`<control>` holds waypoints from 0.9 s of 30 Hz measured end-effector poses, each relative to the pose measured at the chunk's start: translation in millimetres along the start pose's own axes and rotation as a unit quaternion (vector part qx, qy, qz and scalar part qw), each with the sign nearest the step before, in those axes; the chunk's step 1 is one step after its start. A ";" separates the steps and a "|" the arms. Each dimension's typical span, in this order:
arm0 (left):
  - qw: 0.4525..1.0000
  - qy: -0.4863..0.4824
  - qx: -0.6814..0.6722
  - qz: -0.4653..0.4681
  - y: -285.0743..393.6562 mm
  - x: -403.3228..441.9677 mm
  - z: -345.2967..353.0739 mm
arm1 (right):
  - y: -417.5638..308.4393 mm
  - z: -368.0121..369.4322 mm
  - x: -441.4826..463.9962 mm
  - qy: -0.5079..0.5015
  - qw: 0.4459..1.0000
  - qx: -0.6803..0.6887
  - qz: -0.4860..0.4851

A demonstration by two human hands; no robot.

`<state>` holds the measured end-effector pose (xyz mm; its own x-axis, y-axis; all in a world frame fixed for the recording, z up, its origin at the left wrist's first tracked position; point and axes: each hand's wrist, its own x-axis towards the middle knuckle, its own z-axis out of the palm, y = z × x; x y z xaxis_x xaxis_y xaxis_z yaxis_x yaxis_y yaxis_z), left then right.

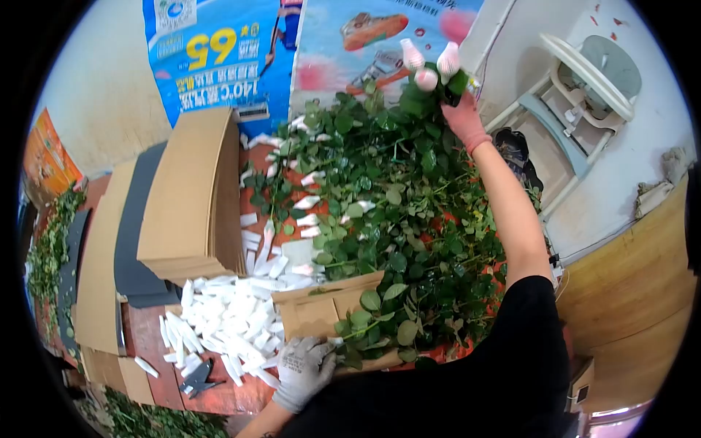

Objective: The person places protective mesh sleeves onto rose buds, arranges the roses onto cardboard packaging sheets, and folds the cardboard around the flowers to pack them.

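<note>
My right hand (465, 123), in a pink glove, is raised at the back right, closed around leafy rose stems whose heads (447, 61) wear white netting sleeves. Below it spreads a large heap of green rose stems (409, 197). My left hand (303, 371), in a grey-white glove, rests at the near edge by a folded piece of brown cardboard (310, 315) and a leafy stem; its fingers are bent, and what they hold, if anything, is hard to make out. Just left of it lies a pile of white foam sleeves (232, 321).
A tall stack of cardboard (186, 193) stands left of centre, with dark sheets (139, 226) beside it. A black stapler-like tool (197, 379) lies at the front left. A high chair (569, 109) is at the right, posters (219, 58) at the back.
</note>
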<state>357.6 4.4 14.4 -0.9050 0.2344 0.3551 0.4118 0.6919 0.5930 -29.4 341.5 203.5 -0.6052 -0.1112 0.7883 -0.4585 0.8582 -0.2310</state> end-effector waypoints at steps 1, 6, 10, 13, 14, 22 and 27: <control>0.999 -0.030 -0.006 -0.010 1.7 0.9 -5.5 | 6.8 -1.8 -0.8 0.013 1.000 -0.001 -0.001; 0.994 -0.051 -0.024 0.093 6.0 28.9 -38.2 | 0.8 -27.0 -13.4 0.026 0.998 -0.030 0.039; 0.979 -0.079 -0.189 0.012 19.9 131.4 -57.4 | -16.6 -30.3 -27.7 0.033 0.996 0.063 0.057; 0.946 0.011 -0.320 0.048 8.0 245.7 -27.8 | -60.5 -35.3 -38.4 0.018 0.993 0.097 -0.072; 0.943 0.060 -0.320 0.064 5.4 277.0 -16.1 | -66.0 -30.8 -41.8 -0.012 0.995 0.085 -0.060; 0.838 0.103 -0.533 -0.055 42.7 346.6 4.7 | -93.8 3.3 -88.1 -0.135 0.982 0.004 -0.135; 0.977 0.091 -0.185 0.063 53.6 335.6 -4.8 | -95.0 15.7 -90.3 -0.014 0.998 0.046 -0.049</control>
<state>76.4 116.9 168.8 -0.8250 0.1527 0.5441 0.5589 0.3636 0.7453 58.6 262.1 145.3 -0.5729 -0.2070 0.7930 -0.5727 0.7933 -0.2067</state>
